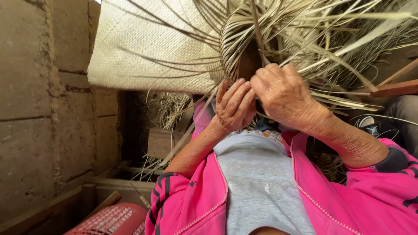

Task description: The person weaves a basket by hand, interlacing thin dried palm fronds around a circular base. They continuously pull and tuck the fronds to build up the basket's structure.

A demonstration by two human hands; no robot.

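We look down along our own chest and see both hands raised close in front of us, working on a piece of straw weaving. The weaving is held up just above the hands: a tight, rounded part of pale straw strips, and from it many loose strips spread out to the right and upward like a fan.

Our left hand is below the rounded part, with its back to us. The fingers are bent and close together, and their tips go in among the strips at the lower edge of the weaving. It seems to pinch some strips, but the fingertips are hidden, so we cannot tell exactly what it grips.

Our right hand is just beside the left one and touches it. It is closed in a loose fist on the strips at the same edge, the knuckles turned to us.

Behind the weaving, to the left, a flat woven mat stands with a fine, regular pattern. Further left there is a rough wall. We wear a pink jacket, open over a grey shirt. In the lower left corner lies a red basket with small holes.
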